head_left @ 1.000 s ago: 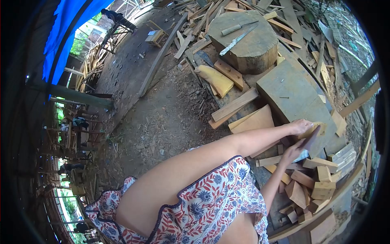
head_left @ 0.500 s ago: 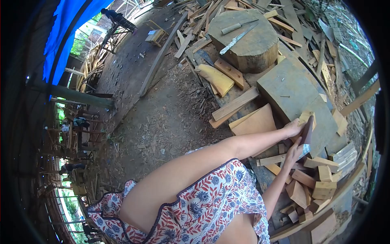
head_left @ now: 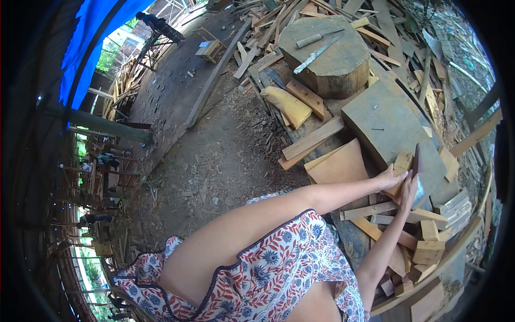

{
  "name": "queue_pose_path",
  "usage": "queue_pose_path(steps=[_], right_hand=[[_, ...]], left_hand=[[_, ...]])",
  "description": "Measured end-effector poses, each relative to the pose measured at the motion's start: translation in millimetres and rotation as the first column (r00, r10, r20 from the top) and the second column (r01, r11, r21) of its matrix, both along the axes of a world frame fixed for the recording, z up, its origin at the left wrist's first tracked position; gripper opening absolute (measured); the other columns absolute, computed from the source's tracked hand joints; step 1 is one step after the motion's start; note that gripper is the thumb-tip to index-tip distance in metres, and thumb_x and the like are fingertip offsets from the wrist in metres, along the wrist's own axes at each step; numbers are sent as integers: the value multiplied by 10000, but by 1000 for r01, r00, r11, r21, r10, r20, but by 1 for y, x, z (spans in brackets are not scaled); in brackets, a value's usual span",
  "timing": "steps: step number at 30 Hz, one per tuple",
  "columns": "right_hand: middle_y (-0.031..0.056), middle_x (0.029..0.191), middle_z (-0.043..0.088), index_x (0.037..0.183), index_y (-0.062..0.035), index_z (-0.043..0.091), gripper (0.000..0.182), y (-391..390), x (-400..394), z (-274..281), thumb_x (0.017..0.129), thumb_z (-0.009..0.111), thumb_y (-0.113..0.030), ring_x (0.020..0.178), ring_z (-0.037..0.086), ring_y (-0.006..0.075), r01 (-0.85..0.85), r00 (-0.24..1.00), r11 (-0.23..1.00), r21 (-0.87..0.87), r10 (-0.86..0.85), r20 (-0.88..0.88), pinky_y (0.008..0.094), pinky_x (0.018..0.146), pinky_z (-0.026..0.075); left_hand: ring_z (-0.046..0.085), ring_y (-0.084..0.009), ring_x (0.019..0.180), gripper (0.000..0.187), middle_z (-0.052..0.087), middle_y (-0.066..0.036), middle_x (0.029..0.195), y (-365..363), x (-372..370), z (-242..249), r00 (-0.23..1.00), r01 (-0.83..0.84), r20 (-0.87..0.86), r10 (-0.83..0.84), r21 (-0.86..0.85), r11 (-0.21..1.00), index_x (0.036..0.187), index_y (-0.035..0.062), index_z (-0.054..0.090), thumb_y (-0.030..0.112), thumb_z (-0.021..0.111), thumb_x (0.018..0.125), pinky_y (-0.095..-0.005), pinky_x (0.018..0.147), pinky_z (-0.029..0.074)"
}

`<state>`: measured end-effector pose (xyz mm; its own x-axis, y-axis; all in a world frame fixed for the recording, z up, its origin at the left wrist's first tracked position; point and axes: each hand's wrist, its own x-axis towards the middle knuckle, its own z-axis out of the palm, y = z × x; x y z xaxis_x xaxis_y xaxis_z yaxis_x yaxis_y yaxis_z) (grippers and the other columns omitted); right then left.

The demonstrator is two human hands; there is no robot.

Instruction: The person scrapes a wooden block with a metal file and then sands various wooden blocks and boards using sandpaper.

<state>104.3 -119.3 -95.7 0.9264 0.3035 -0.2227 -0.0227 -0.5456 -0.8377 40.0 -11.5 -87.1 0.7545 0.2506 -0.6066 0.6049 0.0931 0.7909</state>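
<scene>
My left hand (head_left: pixel 390 178) is wrapped round a small wood block (head_left: pixel 403 162) at the near edge of a grey-topped block (head_left: pixel 383 121). Beside it, my right hand (head_left: pixel 409 189) grips a dark blade (head_left: pixel 417 158), whose tip points away from me. The blade stands close against the right side of the wood block; whether they touch cannot be made out. Something pale blue (head_left: pixel 419 190) shows at the right hand, perhaps the wrapped handle. A small nail (head_left: pixel 377 129) lies on the grey surface.
Two knives (head_left: pixel 317 58) lie on a round stump (head_left: pixel 332 80). Planks (head_left: pixel 312 140), a curved yellow piece (head_left: pixel 288 106) and cut blocks (head_left: pixel 428 250) surround the work spot. A person (head_left: pixel 155 24) is at the far upper left.
The blade has turned more upright and narrow in view, and my right hand has moved right and up. The wood block is tilted differently in my left hand and shows more of itself.
</scene>
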Motion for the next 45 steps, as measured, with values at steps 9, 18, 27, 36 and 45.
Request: queue_pose_path(steps=[9, 18, 27, 36, 45], right_hand=[[246, 1118, 538, 1204, 100, 427, 481, -6, -11, -16, 962, 352, -308, 998, 528, 353, 13, 999, 991, 130, -18, 40, 384, 891, 378], [254, 1232, 469, 1256, 105, 374, 522, -11, -17, 13, 960, 357, -324, 1130, 469, 328, -58, 997, 996, 71, 54, 59, 370, 951, 333], [213, 1262, 433, 1260, 106, 362, 649, -8, -59, 39, 921, 418, -445, 1115, 471, 252, 364, 926, 850, 381, -284, -249, 346, 932, 368], [196, 1275, 427, 1301, 86, 306, 628, 13, -117, 75, 930, 426, -407, 1130, 461, 261, 329, 943, 890, 316, -323, -73, 344, 960, 350], [105, 1031, 565, 1082, 65, 514, 559, -17, -97, 99, 917, 430, -463, 898, 535, 158, 728, 685, 575, 373, -590, -427, 295, 798, 433]], left_hand=[[544, -343, 1055, 1044, 479, -277, 1208, 6, -3, 32, 994, 95, -62, -92, 49, 994, 1394, -5, 54, 585, 585, 716, -349, 811, 491], [475, -328, 1155, 873, 464, -262, 1247, 26, -3, 22, 991, -119, 64, 115, 58, 991, 1353, -34, 254, 488, 581, 735, -352, 922, 416], [560, -148, 713, 519, 577, -64, 879, 47, -46, 40, 991, -111, 25, 135, -424, 899, 1087, 128, 497, 547, 521, 781, -266, 462, 370], [509, -93, 539, 651, 590, -29, 776, 65, -71, 53, 991, -85, 12, 134, -713, 696, 1005, 127, 562, 677, 569, 659, -170, 374, 285], [581, -166, 897, 738, 553, -83, 1120, 44, -94, 66, 968, 232, 132, -216, -799, 555, 1228, 78, 431, 600, 576, 728, -282, 617, 478]])
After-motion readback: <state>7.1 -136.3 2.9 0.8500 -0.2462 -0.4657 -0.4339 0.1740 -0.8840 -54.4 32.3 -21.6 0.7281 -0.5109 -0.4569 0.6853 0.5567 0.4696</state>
